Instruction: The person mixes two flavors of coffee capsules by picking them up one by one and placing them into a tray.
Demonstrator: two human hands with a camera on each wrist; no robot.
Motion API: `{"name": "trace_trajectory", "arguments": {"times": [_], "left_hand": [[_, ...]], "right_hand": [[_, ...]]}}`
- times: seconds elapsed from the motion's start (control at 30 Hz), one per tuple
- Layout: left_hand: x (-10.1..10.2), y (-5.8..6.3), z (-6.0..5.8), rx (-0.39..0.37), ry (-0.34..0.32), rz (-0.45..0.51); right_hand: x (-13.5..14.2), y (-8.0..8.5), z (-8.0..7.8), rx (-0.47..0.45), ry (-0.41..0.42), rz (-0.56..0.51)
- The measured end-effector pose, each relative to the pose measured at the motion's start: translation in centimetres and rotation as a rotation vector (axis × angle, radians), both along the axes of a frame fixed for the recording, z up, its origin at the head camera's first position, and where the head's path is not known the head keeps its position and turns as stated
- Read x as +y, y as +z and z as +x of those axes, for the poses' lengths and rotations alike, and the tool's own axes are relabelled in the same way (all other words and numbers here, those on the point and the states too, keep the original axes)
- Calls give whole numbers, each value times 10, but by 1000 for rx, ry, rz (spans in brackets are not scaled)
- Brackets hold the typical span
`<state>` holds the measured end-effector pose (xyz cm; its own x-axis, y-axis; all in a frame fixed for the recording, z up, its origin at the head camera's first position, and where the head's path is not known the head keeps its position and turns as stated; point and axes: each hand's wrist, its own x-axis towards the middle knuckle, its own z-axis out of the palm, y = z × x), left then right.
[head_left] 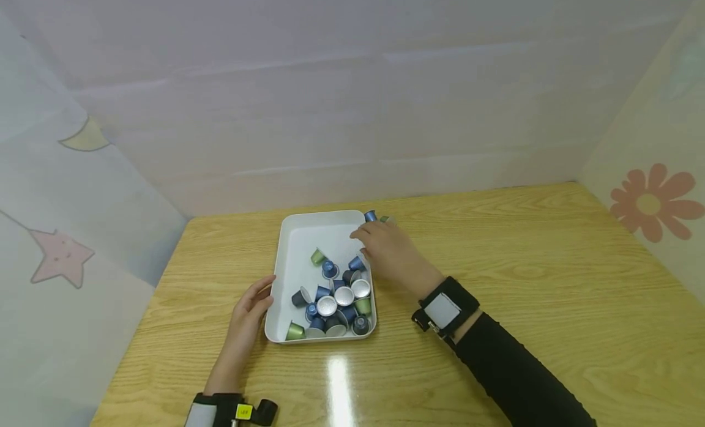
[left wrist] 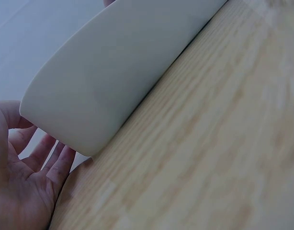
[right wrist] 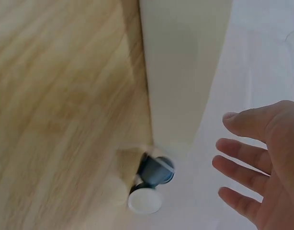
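A white rectangular tray [head_left: 308, 234] holds many small coffee capsules [head_left: 327, 305] in blue, green and dark grey, several with silver lids up. Against the tray's left side rests my left hand [head_left: 250, 311]; its fingers touch the outer wall [left wrist: 99, 76] in the left wrist view. Over the far right rim hovers my right hand [head_left: 388, 246], fingers loosely spread and holding nothing. Just past that hand, a blue capsule [head_left: 370, 216] and a green capsule [head_left: 384, 219] lie on the table outside the tray's far right corner. The right wrist view shows the blue capsule [right wrist: 155, 171] beside a pale lid [right wrist: 144, 200].
The wooden table [head_left: 523, 280] extends to both sides of the tray. A pale wall covering [head_left: 352, 121] stands behind the table's back edge, with decorated side walls, a flower [head_left: 649, 204] on the right and a star [head_left: 63, 259] on the left.
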<state>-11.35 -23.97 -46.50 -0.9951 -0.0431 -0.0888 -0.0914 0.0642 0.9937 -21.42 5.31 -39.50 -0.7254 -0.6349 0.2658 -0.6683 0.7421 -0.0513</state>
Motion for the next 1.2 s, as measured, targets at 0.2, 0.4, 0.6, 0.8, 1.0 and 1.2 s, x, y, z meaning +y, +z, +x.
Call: {"name": "trace_trajectory", "arguments": {"times": [0.2,0.4,0.6,0.8,1.0,1.2], "left_hand": [[1,0,0,-2,0,-1],[2,0,-2,4,-3,0],[1,-2,-3,5,4,-11],[-1,-5,-5,-13,5,-34],[-1,-5,-4,-14,1,-34],[0,-5,-3,-10,6,-28]], "right_hand": [[10,-7,-21,-40,-51,-109],[21,-16,-38,-72,-97,-165],[29,-25,-51,-137,-133,-146],[34,-31,-60,-160,-147,-128],[41,-39,-69,-167,-172,-43],[43,-44,-74,-227,-185,-45]]}}
